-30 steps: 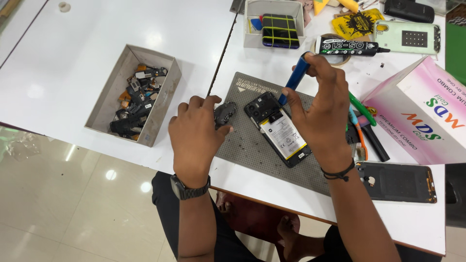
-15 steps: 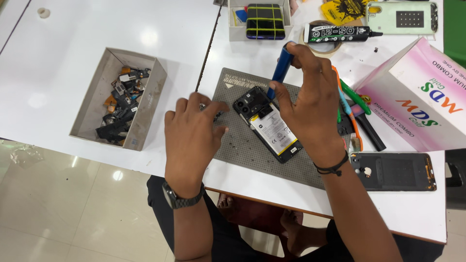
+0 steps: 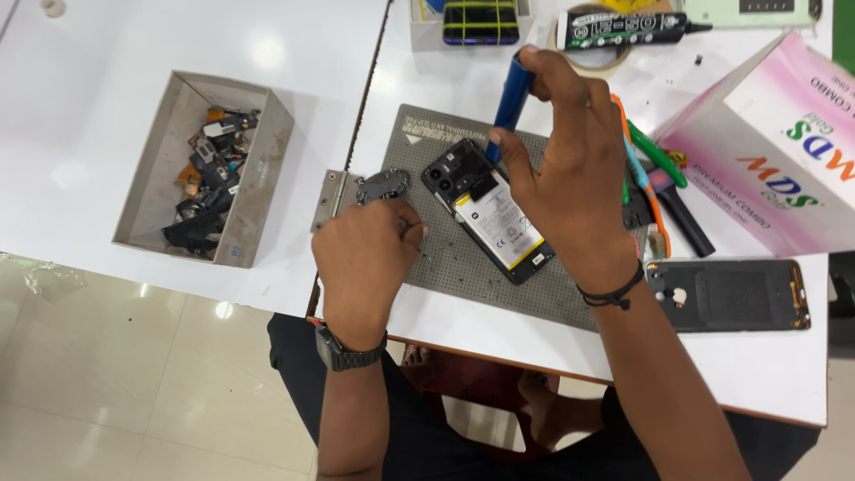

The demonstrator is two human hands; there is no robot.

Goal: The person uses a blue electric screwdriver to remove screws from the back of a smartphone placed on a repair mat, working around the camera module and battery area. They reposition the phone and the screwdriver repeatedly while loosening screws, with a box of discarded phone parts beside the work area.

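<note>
An opened phone [image 3: 488, 212] lies face down on a grey work mat [image 3: 463, 267], its back cover removed. The top end, toward 11 o'clock, shows dark camera parts; a white-labelled battery fills the middle and lower body toward 5 o'clock. The phone sits tilted on the mat, not square to its edges.

The right hand [image 3: 570, 169] is closed around a blue screwdriver [image 3: 511, 98], held nearly upright with the tip down at the phone's upper end; the thumb reaches toward the same spot. The left hand [image 3: 363, 258] rests on the mat's 9 o'clock edge, fingers curled over a small dark metal part [image 3: 383, 185]; whether they pinch it or only press on it cannot be told. The wrist carries a dark watch [image 3: 347, 349].

The surface is a white table [image 3: 134, 53]. At 9 o'clock from the phone stands a grey open box [image 3: 254, 191] of loose dark scrap parts. At 4 o'clock, off the mat, lies the black back cover [image 3: 730, 294]. At 3 o'clock stands a pink and white carton [image 3: 766, 151], with coloured tools [image 3: 655, 174] between it and the right hand. At 12 o'clock lie a black glue tube [image 3: 623, 28] and a dark phone with yellow stripes [image 3: 481, 22]. Below the table edge, a pale glossy tiled floor [image 3: 134, 392] shows.
</note>
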